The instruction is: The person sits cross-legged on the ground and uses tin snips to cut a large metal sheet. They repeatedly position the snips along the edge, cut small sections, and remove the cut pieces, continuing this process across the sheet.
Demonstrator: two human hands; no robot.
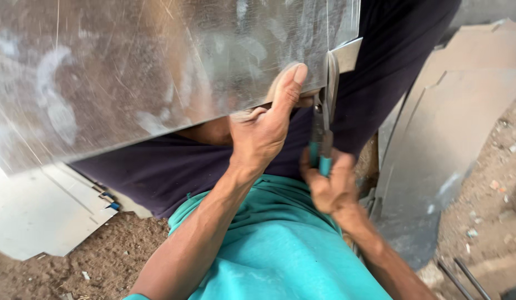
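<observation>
A large shiny galvanised metal sheet (136,72) lies across my lap and fills the upper left. My left hand (266,125) grips its lower edge, thumb pressed up on the top face. My right hand (331,189) is closed round the teal handles of a pair of tin snips (323,125). The snips' blades bite into the sheet's right edge, beside a narrow cut strip (346,54) that bends away. My fingers under the sheet are hidden.
My dark purple trousers (174,166) and teal shirt (269,244) sit below the sheet. A pale flat sheet (36,216) lies on the dirt at lower left. More cut metal sheets (452,116) lean at right. Two thin rods (463,278) lie at bottom right.
</observation>
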